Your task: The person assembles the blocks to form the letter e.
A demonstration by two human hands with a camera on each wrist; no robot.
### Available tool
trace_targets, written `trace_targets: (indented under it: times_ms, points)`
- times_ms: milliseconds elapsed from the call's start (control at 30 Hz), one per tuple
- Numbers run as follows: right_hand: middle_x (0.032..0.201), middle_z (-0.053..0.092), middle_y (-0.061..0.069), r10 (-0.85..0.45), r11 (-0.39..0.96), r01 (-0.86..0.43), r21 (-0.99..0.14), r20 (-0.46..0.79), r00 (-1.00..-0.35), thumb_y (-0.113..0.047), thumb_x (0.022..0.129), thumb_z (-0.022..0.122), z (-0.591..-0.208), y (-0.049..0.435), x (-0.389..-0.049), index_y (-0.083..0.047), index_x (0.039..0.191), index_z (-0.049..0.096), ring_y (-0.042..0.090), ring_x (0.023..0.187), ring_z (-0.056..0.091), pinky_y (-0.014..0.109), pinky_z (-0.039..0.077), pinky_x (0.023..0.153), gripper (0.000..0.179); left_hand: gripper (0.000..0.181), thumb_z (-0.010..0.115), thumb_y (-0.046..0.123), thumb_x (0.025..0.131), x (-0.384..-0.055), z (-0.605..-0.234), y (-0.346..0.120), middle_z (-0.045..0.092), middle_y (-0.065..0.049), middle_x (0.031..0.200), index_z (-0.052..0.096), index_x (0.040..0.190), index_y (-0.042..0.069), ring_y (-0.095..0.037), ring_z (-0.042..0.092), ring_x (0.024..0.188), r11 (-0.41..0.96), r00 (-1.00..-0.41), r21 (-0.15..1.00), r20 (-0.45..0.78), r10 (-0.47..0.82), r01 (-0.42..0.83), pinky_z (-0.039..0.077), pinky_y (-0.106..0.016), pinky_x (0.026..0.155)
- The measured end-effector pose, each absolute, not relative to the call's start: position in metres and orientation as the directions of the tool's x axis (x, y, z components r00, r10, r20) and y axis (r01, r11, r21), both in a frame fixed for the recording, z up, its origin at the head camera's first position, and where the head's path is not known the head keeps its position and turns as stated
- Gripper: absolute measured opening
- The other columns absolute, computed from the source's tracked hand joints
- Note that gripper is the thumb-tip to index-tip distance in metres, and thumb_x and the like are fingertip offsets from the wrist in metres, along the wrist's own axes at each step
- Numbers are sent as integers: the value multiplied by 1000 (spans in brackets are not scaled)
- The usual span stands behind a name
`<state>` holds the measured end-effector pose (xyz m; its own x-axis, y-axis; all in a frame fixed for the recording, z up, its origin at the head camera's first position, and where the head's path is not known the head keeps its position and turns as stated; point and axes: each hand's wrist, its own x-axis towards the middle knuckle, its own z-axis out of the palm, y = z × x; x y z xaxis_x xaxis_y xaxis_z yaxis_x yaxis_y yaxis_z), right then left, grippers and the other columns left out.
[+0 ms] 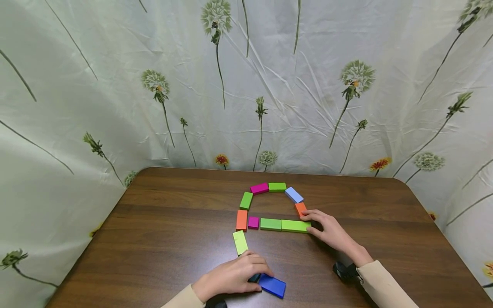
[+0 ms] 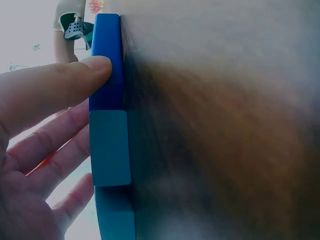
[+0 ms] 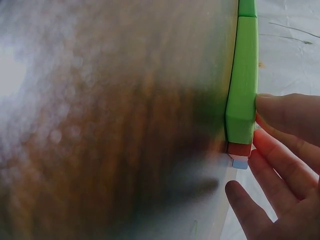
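Observation:
On the table my left hand [image 1: 240, 273] pinches a dark blue block [image 1: 272, 285], its thumb [image 2: 95, 70] against the block's side in the left wrist view. Two teal blocks [image 2: 110, 150] stand in line with it there; my hand largely covers them in the head view. To the right, my right hand [image 1: 333, 231] rests with thumb and fingers spread. Its thumb touches the end of a long light green block [image 1: 295, 226], and its index fingertip reaches an orange block [image 1: 301, 209]. A green block [image 1: 271, 224] adjoins the light green one.
A curve of blocks runs round the far side: yellow-green [image 1: 240, 242], orange-red [image 1: 241, 220], green [image 1: 246, 200], magenta [image 1: 259, 188], another green [image 1: 277, 187] and light blue [image 1: 294, 195]. A small magenta block [image 1: 253, 223] lies inside. A flowered curtain [image 1: 185, 85] hangs behind the brown table [image 1: 161, 231].

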<state>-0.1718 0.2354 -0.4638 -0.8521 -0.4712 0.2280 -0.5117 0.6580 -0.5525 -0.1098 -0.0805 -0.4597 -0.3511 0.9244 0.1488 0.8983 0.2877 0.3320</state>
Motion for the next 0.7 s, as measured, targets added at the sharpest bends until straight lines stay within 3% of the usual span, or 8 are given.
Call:
trace_targets:
  times_ms: [700]
  points:
    - [128,57,13,-475,674,-505,-540,206,-855,-5,87,68,-463,235,-174,-4,118,67,37,118,52,54,42,93,31,28,70,22,88,-110,-459,-82,62,8,112,66,115,15,-2,52,109,316,-389,369,140,911,874,37,-20,98]
